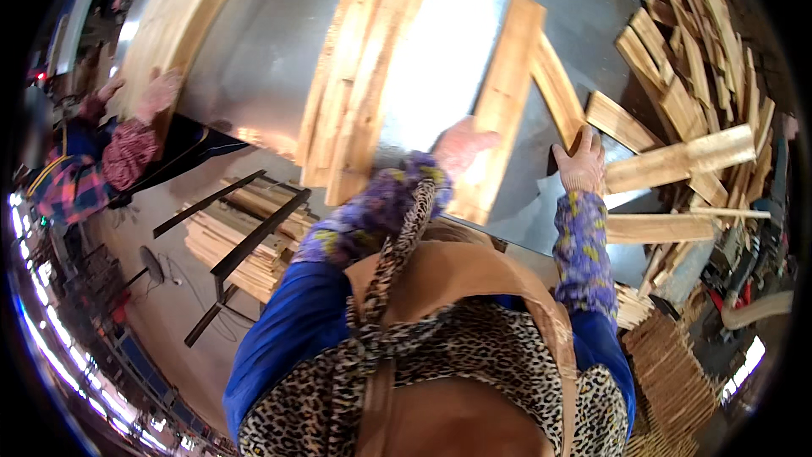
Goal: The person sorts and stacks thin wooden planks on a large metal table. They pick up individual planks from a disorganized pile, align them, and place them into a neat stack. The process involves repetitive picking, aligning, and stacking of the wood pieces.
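Observation:
A long pale wooden board lies on the metal table in front of me, its near end at the table's edge. My left hand is closed at its left edge, thumb stretched across the top face; the other fingers are partly hidden. To the right, my right hand has its fingers apart and bent down at the near end of a narrower, slanting board. Shorter boards lie just right of that hand, one of them a light plank pointing right.
Stacked boards stand left of my left hand on the metal table. A heap of loose wood pieces covers the right end. At far left, a co-worker's hands touch another board stack. Below are a dark metal frame and more boards.

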Motion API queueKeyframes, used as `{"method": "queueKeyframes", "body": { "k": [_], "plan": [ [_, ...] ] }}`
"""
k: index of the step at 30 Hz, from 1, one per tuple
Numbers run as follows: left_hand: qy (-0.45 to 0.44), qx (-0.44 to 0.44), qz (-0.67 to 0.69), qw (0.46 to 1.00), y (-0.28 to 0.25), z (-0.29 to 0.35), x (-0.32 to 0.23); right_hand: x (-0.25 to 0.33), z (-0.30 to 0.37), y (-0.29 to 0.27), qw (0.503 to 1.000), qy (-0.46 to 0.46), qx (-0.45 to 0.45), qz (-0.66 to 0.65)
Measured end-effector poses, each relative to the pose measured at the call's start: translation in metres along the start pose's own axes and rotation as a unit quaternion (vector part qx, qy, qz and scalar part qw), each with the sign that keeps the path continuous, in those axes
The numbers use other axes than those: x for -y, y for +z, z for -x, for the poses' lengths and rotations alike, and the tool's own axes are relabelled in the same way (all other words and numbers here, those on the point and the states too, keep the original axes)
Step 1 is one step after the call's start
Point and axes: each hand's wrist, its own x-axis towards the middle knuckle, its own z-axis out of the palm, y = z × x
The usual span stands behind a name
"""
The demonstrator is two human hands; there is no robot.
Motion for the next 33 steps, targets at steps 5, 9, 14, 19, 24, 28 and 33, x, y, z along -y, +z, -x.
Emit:
{"method": "queueKeyframes", "body": {
  "k": [5, 9, 14, 19, 24, 28, 33],
  "plan": [
    [-0.121, -0.239, -0.439, 0.858, -0.005, 0.075, -0.094, -0.009, -0.027, -0.013, 0.995, -0.017, 0.077, 0.068],
    [0.054, -0.322, -0.765, 0.555, -0.077, 0.117, -0.093, 0.079, -0.005, -0.013, 0.925, -0.02, 0.184, -0.331],
    [0.15, -0.426, -0.726, 0.519, -0.142, 0.128, -0.11, 0.247, 0.022, 0.019, 0.844, -0.098, 0.322, -0.418],
    [0.069, -0.366, -0.513, 0.773, -0.193, 0.122, -0.143, 0.318, 0.05, 0.016, 0.916, -0.161, 0.273, -0.247],
    [0.057, -0.422, -0.452, 0.784, -0.199, 0.143, -0.171, 0.312, 0.053, 0.031, 0.919, -0.146, 0.247, -0.272],
    [0.128, -0.332, -0.33, 0.875, -0.317, 0.184, -0.202, 0.312, 0.042, 0.027, 0.915, -0.144, 0.271, -0.261],
    [0.101, -0.365, -0.641, 0.668, -0.355, 0.167, -0.222, 0.261, 0.017, 0.043, 0.919, -0.151, 0.152, -0.331]
  ]
}}
